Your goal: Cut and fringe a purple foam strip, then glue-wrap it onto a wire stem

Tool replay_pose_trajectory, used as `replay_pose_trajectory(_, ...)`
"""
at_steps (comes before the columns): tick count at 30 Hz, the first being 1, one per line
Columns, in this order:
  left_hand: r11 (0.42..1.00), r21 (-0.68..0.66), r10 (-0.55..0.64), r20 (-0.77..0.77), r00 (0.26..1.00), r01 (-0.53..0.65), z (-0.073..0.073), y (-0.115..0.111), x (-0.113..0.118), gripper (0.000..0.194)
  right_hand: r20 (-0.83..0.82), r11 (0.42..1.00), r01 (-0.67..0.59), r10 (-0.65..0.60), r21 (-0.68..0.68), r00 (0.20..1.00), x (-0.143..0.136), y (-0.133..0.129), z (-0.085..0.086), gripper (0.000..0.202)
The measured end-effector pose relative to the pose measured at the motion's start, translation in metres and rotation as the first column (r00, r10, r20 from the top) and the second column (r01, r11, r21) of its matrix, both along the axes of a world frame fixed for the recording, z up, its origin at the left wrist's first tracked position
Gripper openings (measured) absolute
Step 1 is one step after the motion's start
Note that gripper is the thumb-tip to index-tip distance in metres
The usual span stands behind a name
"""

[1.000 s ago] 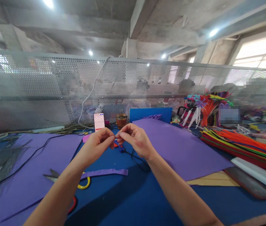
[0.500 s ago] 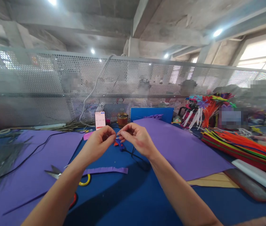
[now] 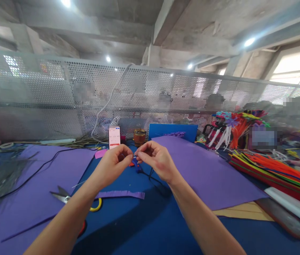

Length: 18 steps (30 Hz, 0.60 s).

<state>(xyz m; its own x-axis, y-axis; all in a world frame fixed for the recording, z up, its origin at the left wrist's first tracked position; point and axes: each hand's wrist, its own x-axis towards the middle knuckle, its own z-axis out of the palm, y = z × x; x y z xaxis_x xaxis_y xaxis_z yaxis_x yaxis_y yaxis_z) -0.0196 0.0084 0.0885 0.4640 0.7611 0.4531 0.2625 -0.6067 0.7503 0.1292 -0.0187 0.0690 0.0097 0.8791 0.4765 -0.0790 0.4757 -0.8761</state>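
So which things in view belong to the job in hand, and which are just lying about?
Likely part of the job:
Left hand and right hand, pinching something thin, too small to name
Fringed purple strip
Scissors
Blue corded tool

Apparently just lying about:
Upright phone
Orange strips

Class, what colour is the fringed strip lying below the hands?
The fringed strip is purple, seen best in the head view.

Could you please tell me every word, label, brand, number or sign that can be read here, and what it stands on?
None can be quoted with certainty.
Phone: a row of digits crosses its screen, too small and blurred to read.
Blue board: no lettering can be made out.
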Motion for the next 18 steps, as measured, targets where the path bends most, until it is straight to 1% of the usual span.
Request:
replay_pose_trajectory(6,1.0,0.004,-0.012,0.007,1.0,0.012,-0.0022,-0.0002,0.0014,0.01,-0.004,1.0,0.0,0.0,-0.009,1.0,0.0001,0.0001,0.0,0.012)
replay_pose_trajectory(12,1.0,-0.017,-0.021,0.014,1.0,0.021,-0.0004,-0.0049,0.0035,0.009,0.017,1.0,0.003,-0.003,-0.001,1.0,0.0012,-0.0026,0.002,0.009)
replay_pose_trajectory(18,0.999,-0.001,-0.033,0.009,0.999,0.033,-0.0003,-0.0061,0.0038,0.011,0.052,1.0,0.014,-0.015,0.008,0.999,0.0026,-0.004,0.0035,0.008)
